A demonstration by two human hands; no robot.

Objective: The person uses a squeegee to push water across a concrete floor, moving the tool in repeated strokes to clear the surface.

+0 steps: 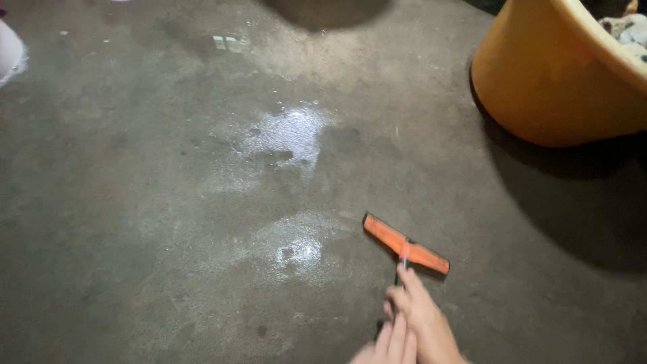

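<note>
A small squeegee (405,243) with an orange blade and a dark handle rests blade-down on the wet concrete floor (202,202). My right hand (423,317) grips the handle just behind the blade, its forefinger stretched along the handle. My left hand (384,349) is wrapped around the handle's lower end right beneath it and is partly cut off by the bottom edge of the view. Two shiny puddles lie left of the blade: a near puddle (296,251) and a far puddle (286,135).
A big orange plastic tub (546,81) with bunched cloth inside stands at the top right and casts a dark shadow on the floor. A white object (9,50) shows at the far left edge. A round shadow lies at the top middle.
</note>
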